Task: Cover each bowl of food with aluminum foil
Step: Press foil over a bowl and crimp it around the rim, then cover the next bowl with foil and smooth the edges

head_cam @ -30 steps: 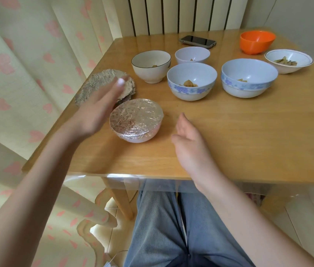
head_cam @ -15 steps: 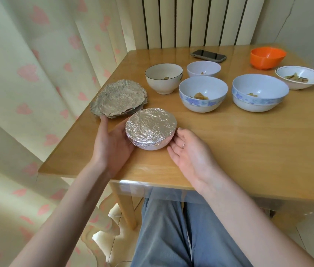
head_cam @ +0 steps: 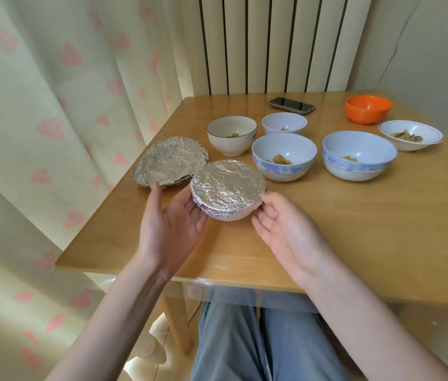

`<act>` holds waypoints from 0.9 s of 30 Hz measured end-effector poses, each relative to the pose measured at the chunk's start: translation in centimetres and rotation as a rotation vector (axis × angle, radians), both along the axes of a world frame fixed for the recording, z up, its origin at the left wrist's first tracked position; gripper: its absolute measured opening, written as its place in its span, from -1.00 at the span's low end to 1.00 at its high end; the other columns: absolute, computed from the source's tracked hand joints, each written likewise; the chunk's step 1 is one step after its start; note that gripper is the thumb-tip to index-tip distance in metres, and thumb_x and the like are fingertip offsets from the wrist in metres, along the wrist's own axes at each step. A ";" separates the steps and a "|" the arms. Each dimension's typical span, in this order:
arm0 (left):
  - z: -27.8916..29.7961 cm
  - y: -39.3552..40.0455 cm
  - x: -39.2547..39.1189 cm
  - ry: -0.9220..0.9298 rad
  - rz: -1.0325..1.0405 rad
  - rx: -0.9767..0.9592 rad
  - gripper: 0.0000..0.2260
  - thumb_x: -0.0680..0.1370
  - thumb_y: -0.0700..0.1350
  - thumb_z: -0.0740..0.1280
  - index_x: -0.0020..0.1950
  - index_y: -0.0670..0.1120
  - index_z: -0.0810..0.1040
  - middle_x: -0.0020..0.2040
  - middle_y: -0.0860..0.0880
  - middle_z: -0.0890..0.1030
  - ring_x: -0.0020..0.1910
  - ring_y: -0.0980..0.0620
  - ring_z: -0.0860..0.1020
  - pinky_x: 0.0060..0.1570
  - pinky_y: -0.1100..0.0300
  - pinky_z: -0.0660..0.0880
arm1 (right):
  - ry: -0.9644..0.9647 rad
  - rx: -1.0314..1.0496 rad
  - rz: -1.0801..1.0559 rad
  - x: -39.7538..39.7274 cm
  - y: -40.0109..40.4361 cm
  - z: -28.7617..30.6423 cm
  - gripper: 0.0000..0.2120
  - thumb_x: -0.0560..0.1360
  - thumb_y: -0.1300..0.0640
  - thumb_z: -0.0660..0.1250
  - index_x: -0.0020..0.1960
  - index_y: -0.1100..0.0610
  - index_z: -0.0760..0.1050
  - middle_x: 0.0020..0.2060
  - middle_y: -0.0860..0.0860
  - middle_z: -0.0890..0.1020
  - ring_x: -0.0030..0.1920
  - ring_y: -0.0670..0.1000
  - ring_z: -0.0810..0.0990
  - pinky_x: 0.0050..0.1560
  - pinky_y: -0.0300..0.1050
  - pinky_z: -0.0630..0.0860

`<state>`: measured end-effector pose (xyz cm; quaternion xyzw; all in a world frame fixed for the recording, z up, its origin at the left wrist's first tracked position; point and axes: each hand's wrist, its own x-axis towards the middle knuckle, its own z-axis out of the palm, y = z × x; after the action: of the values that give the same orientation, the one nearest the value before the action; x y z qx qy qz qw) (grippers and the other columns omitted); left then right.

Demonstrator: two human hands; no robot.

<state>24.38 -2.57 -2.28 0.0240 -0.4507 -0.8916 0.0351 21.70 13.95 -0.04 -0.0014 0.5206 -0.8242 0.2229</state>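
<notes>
A white bowl covered with aluminum foil [head_cam: 228, 185] sits near the table's front left. My left hand [head_cam: 173, 224] cups its left side, palm up, fingers hidden beneath it and thumb raised. My right hand [head_cam: 286, 232] lies palm up, fingertips touching the bowl's right edge. A stack of crumpled foil sheets [head_cam: 169, 160] lies just behind, to the left. Uncovered bowls holding food stand further back: a black-rimmed white bowl [head_cam: 228, 147], a small white bowl [head_cam: 284, 127], a blue-flowered bowl [head_cam: 283, 169], a blue-banded bowl [head_cam: 354, 169] and a shallow dish [head_cam: 409, 145].
An orange bowl [head_cam: 368, 114] and a dark phone [head_cam: 291, 105] lie at the back of the wooden table [head_cam: 354, 229]. A heart-patterned curtain [head_cam: 52, 119] hangs close along the table's left edge. A radiator stands behind. My knees are under the front edge.
One second ago both hands hovered apart from the covered bowl. They then closed in on its two sides and now cup it; the view has tilted upward.
</notes>
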 end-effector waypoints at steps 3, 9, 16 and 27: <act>1.4 2.4 -1.8 0.033 -0.052 0.017 -0.31 0.61 0.27 -0.15 0.45 -0.19 0.37 0.36 -0.09 0.53 0.39 0.03 0.45 0.45 0.14 0.24 | 0.077 0.001 -0.066 -0.9 2.6 1.2 -0.79 0.60 0.16 0.15 0.12 0.02 0.52 0.19 -0.06 0.59 0.24 -0.09 0.51 0.37 -0.11 0.35; 3.5 12.8 -6.7 0.064 -0.246 0.042 -0.37 0.64 0.23 -0.14 0.49 -0.14 0.35 0.42 -0.03 0.48 0.42 0.09 0.40 0.46 0.18 0.22 | 0.190 0.052 -0.343 -3.0 12.3 3.4 -0.75 0.60 0.14 0.16 0.23 0.08 0.49 0.16 -0.04 0.62 0.19 -0.08 0.57 0.29 -0.10 0.42; 1.5 26.4 -10.8 -0.079 -0.388 0.087 -0.45 0.67 0.18 -0.10 0.48 -0.10 0.34 0.45 0.00 0.42 0.44 0.10 0.37 0.40 0.26 0.26 | 0.138 0.160 -0.604 -4.7 23.4 1.9 -0.75 0.60 0.10 0.14 0.21 0.07 0.48 0.18 -0.03 0.59 0.17 -0.13 0.54 0.28 -0.17 0.41; -0.6 31.4 -13.8 -0.208 -0.360 0.047 -0.42 0.67 0.20 -0.09 0.52 -0.16 0.25 0.52 -0.05 0.33 0.49 0.05 0.29 0.49 0.16 0.18 | -0.001 0.110 -0.668 -7.6 27.7 -0.8 -0.81 0.60 0.12 0.16 0.13 0.07 0.50 0.16 -0.04 0.58 0.15 -0.13 0.53 0.27 -0.22 0.38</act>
<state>10.58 28.84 -2.91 0.0358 -0.4279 -0.8866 -0.1719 14.11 41.65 -0.88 0.1819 0.5359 -0.8223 -0.0594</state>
